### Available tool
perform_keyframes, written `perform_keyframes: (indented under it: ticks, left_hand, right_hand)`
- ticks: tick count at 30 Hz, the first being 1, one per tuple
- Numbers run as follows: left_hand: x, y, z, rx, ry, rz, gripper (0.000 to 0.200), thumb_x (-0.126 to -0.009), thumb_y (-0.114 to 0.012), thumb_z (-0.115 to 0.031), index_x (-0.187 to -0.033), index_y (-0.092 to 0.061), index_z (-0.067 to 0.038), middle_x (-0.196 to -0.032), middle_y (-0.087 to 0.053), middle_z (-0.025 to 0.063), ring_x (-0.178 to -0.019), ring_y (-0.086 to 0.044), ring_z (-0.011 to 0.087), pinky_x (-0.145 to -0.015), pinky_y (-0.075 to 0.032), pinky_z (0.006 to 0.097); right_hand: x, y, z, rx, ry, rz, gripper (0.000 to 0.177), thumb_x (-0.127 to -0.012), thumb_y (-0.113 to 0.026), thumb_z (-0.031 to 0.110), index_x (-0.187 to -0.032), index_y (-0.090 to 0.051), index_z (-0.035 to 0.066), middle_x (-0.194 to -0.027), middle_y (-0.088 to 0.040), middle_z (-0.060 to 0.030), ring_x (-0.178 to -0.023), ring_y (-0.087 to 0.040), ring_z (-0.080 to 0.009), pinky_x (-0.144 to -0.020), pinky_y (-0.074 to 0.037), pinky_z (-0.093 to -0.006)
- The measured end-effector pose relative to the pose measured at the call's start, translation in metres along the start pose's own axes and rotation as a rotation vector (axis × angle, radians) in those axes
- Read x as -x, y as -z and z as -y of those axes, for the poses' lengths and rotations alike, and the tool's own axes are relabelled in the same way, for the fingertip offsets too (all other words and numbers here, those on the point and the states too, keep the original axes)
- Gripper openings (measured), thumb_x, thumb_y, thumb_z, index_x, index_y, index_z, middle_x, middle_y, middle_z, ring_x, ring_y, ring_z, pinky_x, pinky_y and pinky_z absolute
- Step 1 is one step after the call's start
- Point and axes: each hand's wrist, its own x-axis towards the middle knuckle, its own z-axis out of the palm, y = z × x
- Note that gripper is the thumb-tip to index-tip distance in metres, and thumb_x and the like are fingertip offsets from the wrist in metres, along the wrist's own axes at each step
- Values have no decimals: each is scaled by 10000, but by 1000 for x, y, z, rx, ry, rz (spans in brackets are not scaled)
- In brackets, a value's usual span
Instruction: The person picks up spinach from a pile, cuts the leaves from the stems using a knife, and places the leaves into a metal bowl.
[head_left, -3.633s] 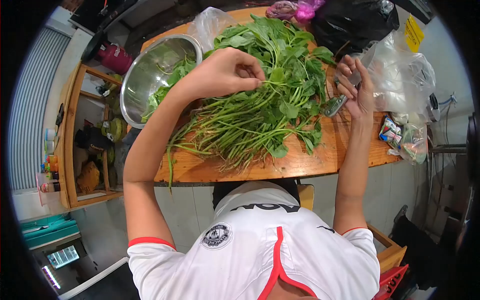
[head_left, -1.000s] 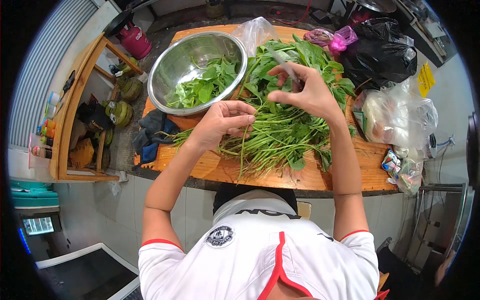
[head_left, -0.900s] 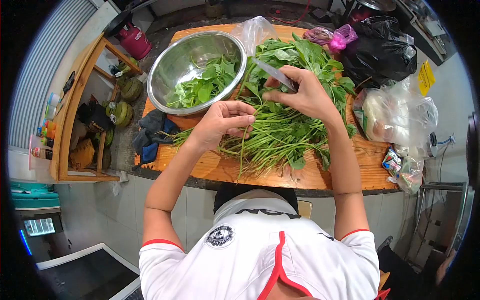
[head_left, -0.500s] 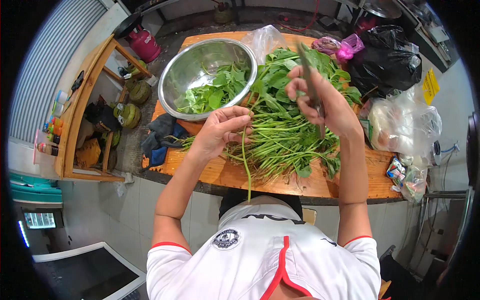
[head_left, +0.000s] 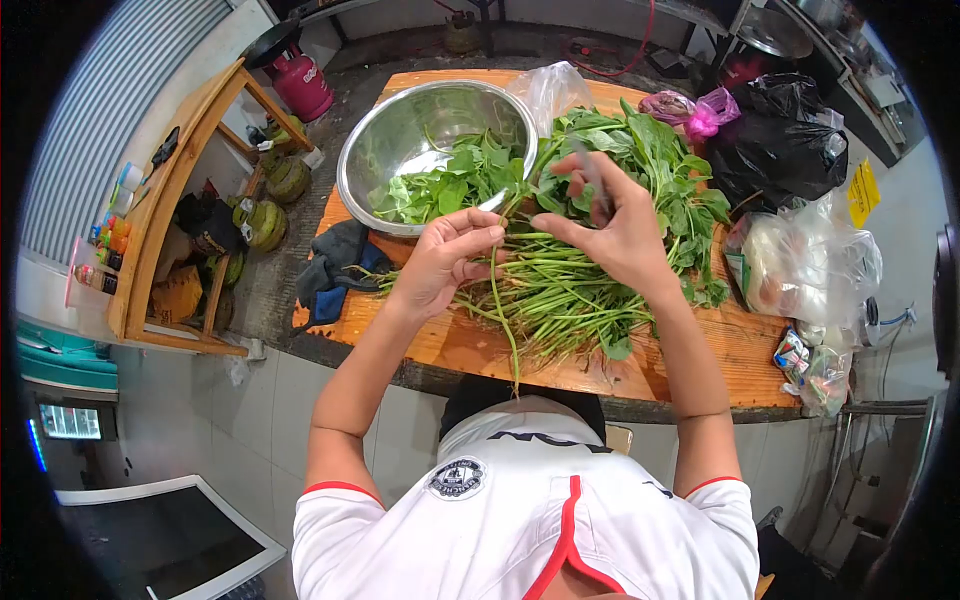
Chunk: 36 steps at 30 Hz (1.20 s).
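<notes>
My left hand (head_left: 450, 262) pinches a long green stem (head_left: 505, 320) that hangs down past the table's front edge. Close on its right, my right hand (head_left: 615, 225) holds a knife (head_left: 592, 180), its blade blurred and pointing up and away, with the thumb stretched toward the stem's top. Under and behind both hands spreads a big pile of leafy greens (head_left: 580, 300), stems toward me and leaves to the back and right. A steel bowl (head_left: 370, 130) at the back left contains picked leaves (head_left: 455, 180).
A dark cloth (head_left: 338, 262) lies left on the wooden table (head_left: 400, 335). Along the right are a black plastic bag (head_left: 775, 150), a pink bag (head_left: 712, 112) and clear bags (head_left: 800, 260). Behind the bowl is a clear bag (head_left: 550, 92). A wooden shelf (head_left: 170, 200) stands left.
My right hand with the knife has moved left and closer to my left hand. The view has shifted slightly, and the stem's lower end has swung a little right.
</notes>
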Motion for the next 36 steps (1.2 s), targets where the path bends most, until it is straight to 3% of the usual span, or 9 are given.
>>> perform_keyframes:
  ticks: [6, 13, 16, 20, 23, 26, 27, 32, 36]
  left_hand:
    - [0, -1, 1, -23, 40, 80, 136, -866, -643, -110, -981, -600, -52, -769, -609, -5, -658, -604, 64, -546, -533, 202]
    - [-5, 1, 2, 20, 138, 90, 184, -862, -651, -152, -1005, -595, -52, -763, -596, -13, -628, -583, 65, -544, -508, 196]
    - [-7, -1, 1, 42, 156, 65, 213, -859, -654, -168, -1023, -587, -49, -755, -587, -21, -623, -577, 60, -547, -501, 187]
    - [-10, 3, 3, 108, 141, 66, 211, -850, -668, -148, -1026, -596, -57, -788, -621, -13, -669, -618, 55, -625, -553, 214]
    - [-10, 4, 3, 118, 90, 70, 210, -868, -633, -131, -1048, -570, -42, -781, -601, -6, -641, -594, 61, -577, -533, 205]
    - [-7, 4, -3, 108, -9, 31, 173, -861, -646, -126, -1009, -590, -56, -801, -618, -5, -693, -619, 55, -634, -554, 221]
    - [-7, 2, -5, 120, -50, 17, 159, -867, -639, -124, -997, -588, -48, -808, -619, 8, -684, -618, 63, -633, -554, 218]
    - [-5, 8, -7, 16, -212, -73, 118, -880, -622, -107, -955, -581, -25, -813, -625, 38, -675, -623, 82, -635, -559, 227]
    - [4, 12, -9, -88, -335, -118, 66, -887, -605, -78, -912, -577, -23, -819, -635, 47, -688, -625, 91, -644, -562, 244]
  right_hand:
    - [-6, -11, -15, 23, 194, 18, 343, -736, -791, 227, -905, -629, -24, -793, -546, -72, -646, -493, -164, -572, -405, -308]
    - [-12, 2, -28, -62, -123, 48, 293, -864, -673, 284, -837, -647, -7, -596, -440, 16, -581, -362, -68, -517, -311, -273]
    - [-16, 0, -33, -217, -38, -48, 313, -867, -669, 308, -830, -637, -1, -604, -453, 36, -587, -365, -54, -514, -299, -259]
    - [-9, 8, -22, -204, 11, -2, 313, -898, -626, 316, -992, -593, 20, -705, -490, 48, -575, -388, -40, -515, -304, -231]
    - [7, 26, 9, -654, -163, 282, 352, -931, -567, 304, -1128, -499, 20, -829, -503, 16, -655, -422, -55, -591, -352, -232]
    - [22, 25, 30, -653, -66, 562, 389, -966, -492, 305, -1212, -417, 13, -925, -504, -30, -761, -457, -79, -691, -390, -241]
    - [21, 14, 22, -471, 73, 565, 373, -986, -438, 316, -1207, -435, 16, -988, -517, -76, -881, -480, -125, -801, -399, -278]
    - [10, -14, 15, -369, -169, 523, 386, -1002, -386, 306, -1268, -409, 27, -1056, -534, -107, -985, -511, -182, -879, -397, -326]
    - [5, -30, 16, -380, -84, 485, 408, -996, -397, 279, -1321, -379, 33, -959, -512, -86, -869, -491, -160, -803, -403, -303]
